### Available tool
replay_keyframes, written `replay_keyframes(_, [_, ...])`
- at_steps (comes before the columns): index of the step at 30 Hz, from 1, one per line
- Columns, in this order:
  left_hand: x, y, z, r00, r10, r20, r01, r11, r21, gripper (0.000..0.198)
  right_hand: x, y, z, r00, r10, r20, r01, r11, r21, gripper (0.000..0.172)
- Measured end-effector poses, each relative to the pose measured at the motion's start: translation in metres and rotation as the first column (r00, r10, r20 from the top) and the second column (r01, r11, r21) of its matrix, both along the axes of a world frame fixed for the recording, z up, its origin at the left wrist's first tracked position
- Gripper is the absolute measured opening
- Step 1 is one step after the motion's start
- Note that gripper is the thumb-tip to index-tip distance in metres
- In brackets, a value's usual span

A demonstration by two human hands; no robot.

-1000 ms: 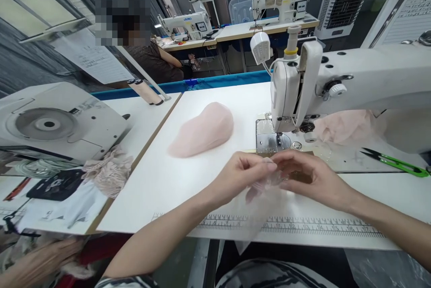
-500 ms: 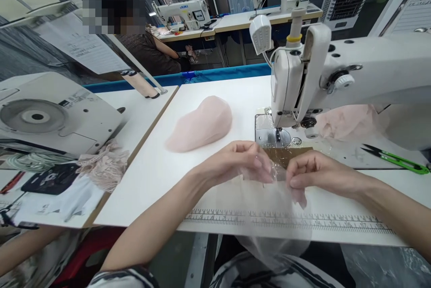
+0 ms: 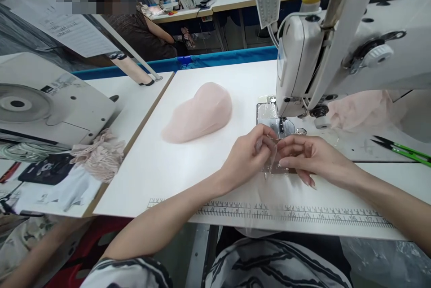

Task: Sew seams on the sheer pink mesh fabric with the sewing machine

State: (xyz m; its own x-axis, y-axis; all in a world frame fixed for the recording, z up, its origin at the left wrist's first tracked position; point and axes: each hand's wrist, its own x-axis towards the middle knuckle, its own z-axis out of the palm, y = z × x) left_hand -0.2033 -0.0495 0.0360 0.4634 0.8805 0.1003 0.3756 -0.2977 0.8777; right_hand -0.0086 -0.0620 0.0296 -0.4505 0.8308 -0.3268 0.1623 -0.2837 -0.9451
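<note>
Both hands meet just in front of the white sewing machine (image 3: 336,54), close to its needle plate (image 3: 269,120). My left hand (image 3: 247,155) pinches the edge of a thin sheer piece of fabric (image 3: 272,189). My right hand (image 3: 308,155) pinches the same edge from the other side, fingertips almost touching the left. The sheer fabric trails down over the table's front edge and its printed ruler (image 3: 286,214) toward my lap.
A pale pink padded piece (image 3: 200,113) lies on the white table (image 3: 202,167) to the left. More pink fabric (image 3: 360,111) sits behind the machine arm. Green thread snips (image 3: 402,149) lie at right. Another machine (image 3: 50,104) and lace trim (image 3: 99,155) are at left; a person sits behind.
My hands have come back together and moved up toward the needle plate with the sheer fabric. The view has tilted down and closer to the machine.
</note>
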Motion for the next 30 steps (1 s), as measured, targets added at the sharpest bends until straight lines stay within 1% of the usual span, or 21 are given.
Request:
replay_keyframes(2, [0.001, -0.001, -0.001, 1.000, -0.004, 0.001, 0.004, 0.998, 0.068, 0.022, -0.003, -0.001, -0.002, 0.999, -0.032, 0.037, 0.031, 0.999, 0.032, 0.033])
replay_keyframes(4, [0.002, 0.000, -0.001, 0.999, -0.025, 0.022, 0.023, 0.996, 0.084, 0.021, -0.003, -0.001, -0.003, 0.996, -0.064, 0.069, 0.060, 0.997, 0.056, 0.028])
replay_keyframes(6, [0.000, 0.002, -0.001, 0.999, -0.028, 0.027, 0.027, 0.998, 0.052, 0.023, -0.002, -0.001, -0.004, 0.994, -0.082, 0.069, 0.078, 0.995, 0.057, 0.024])
replay_keyframes(9, [-0.004, 0.007, -0.003, 1.000, -0.001, -0.018, 0.000, 1.000, -0.018, 0.031, 0.000, -0.001, -0.004, 0.993, -0.101, 0.054, 0.098, 0.994, 0.057, 0.022])
replay_keyframes(12, [-0.007, 0.011, -0.008, 0.999, 0.008, -0.053, -0.012, 0.998, -0.059, 0.035, 0.001, 0.000, -0.003, 0.995, -0.087, 0.054, 0.083, 0.995, 0.062, 0.021])
replay_keyframes(15, [-0.008, 0.013, -0.011, 0.999, 0.044, -0.023, -0.046, 0.997, -0.067, 0.030, 0.000, 0.000, -0.004, 0.995, -0.086, 0.052, 0.082, 0.994, 0.072, 0.020])
replay_keyframes(18, [-0.006, 0.014, -0.007, 0.994, 0.077, 0.072, -0.067, 0.988, -0.140, 0.025, -0.001, -0.001, -0.006, 0.993, -0.113, 0.027, 0.111, 0.991, 0.078, 0.021])
replay_keyframes(21, [-0.004, 0.013, -0.001, 0.992, 0.039, 0.121, -0.010, 0.972, -0.234, 0.017, -0.002, -0.002, -0.009, 0.990, -0.140, 0.012, 0.138, 0.985, 0.106, 0.022])
replay_keyframes(22, [-0.003, 0.012, 0.001, 0.994, 0.015, 0.112, 0.013, 0.969, -0.246, 0.011, -0.001, -0.002, -0.010, 0.989, -0.150, 0.012, 0.147, 0.981, 0.124, 0.023])
replay_keyframes(23, [-0.003, 0.011, 0.002, 0.996, -0.011, 0.092, 0.034, 0.969, -0.245, 0.011, -0.001, -0.002, -0.011, 0.987, -0.158, 0.014, 0.154, 0.978, 0.142, 0.024])
replay_keyframes(25, [-0.004, 0.009, 0.002, 0.998, -0.056, 0.037, 0.062, 0.979, -0.192, 0.028, -0.001, -0.002, -0.012, 0.986, -0.167, 0.013, 0.162, 0.969, 0.187, 0.024])
replay_keyframes(27, [-0.004, 0.008, -0.001, 0.998, -0.058, -0.024, 0.056, 0.995, -0.077, 0.043, 0.000, -0.003, -0.012, 0.984, -0.178, 0.018, 0.168, 0.952, 0.255, 0.022])
replay_keyframes(28, [-0.004, 0.007, -0.003, 0.998, -0.043, -0.046, 0.043, 0.999, -0.017, 0.045, 0.000, -0.004, -0.012, 0.982, -0.187, 0.028, 0.170, 0.939, 0.300, 0.019])
replay_keyframes(30, [-0.004, 0.006, -0.006, 0.997, -0.008, -0.074, 0.013, 0.998, 0.069, 0.041, 0.000, -0.006, -0.011, 0.977, -0.201, 0.064, 0.159, 0.901, 0.404, 0.014])
